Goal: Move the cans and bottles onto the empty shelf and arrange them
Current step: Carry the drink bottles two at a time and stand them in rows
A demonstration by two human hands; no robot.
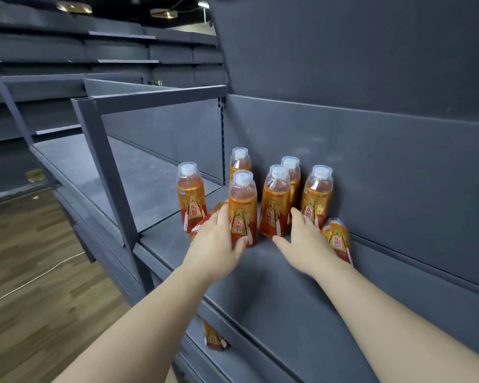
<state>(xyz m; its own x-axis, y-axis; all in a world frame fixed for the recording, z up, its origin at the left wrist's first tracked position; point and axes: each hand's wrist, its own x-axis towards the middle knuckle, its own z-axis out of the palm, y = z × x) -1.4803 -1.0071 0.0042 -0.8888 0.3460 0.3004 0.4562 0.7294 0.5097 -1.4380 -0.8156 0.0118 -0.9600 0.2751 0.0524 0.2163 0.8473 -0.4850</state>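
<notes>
Bottles [275, 201] stand grouped on the grey shelf [274, 299] against its back panel; six are upright. The step in hand is arranging. The left hand [216, 241] is closed around the front bottle [242, 208], with another bottle [205, 222] apparently tipped behind it. The right hand [304, 239] is spread open, touching a leaning bottle [338, 239]. Next move, by judgement: stand both tilted bottles upright, aligned in rows.
</notes>
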